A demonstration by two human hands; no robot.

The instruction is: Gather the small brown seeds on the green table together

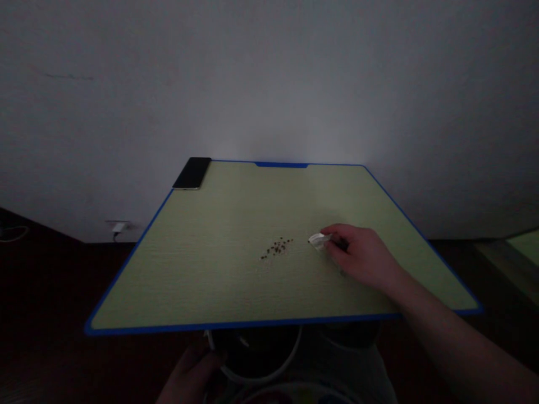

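My right hand (357, 252) is closed around a crumpled white tissue (320, 240), low over the right half of the pale table (210, 224). To its left, a scatter of small dark crumbs (277, 247) lies on the tabletop, with fainter pale specks around them. One dark bit sits at the tissue's left edge. Below the table's front edge, my left hand (196, 365) grips the left rim of a round container (256, 380) with a light rim and a dark inside. Shadow hides part of that hand's fingers.
A dark tablet or large phone (192, 173) lies at the table's far left corner. A blue edge (286, 165) borders the table, which stands against a plain wall (269, 84). A white plug (119, 227) is in the wall at left. Another pale surface (524, 247) shows at far right.
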